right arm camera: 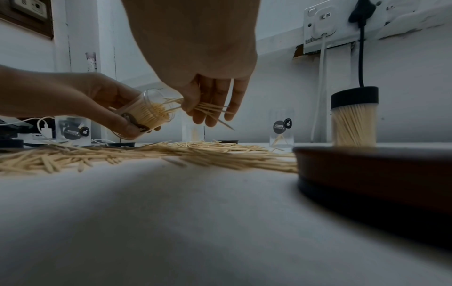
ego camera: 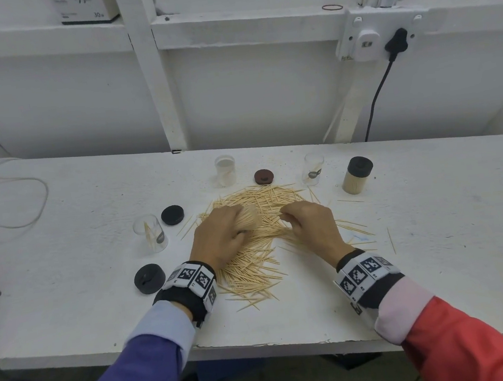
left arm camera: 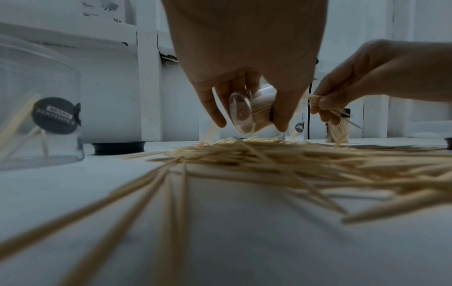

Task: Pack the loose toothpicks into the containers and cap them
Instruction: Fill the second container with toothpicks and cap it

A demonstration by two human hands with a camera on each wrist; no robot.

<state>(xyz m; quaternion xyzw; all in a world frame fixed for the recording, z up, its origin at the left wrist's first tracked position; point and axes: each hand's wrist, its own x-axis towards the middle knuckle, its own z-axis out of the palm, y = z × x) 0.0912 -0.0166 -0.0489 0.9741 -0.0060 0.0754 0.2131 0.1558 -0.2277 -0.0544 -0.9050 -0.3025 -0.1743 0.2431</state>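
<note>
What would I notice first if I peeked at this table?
A big messy pile of loose toothpicks spread over the middle of the white table. Above it, the left hand holds a tilted clear container nearly full of toothpicks, while the right hand pinches a small bunch at its mouth. At the back right stands a full, black-capped container.

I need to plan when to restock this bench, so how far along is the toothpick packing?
Done: one capped container stands full at the right. In hand: the left hand holds a nearly full tilted container while the right hand feeds in a pinch of toothpicks. Left: the large loose pile, three almost empty containers and loose caps such as the maroon cap.
</note>
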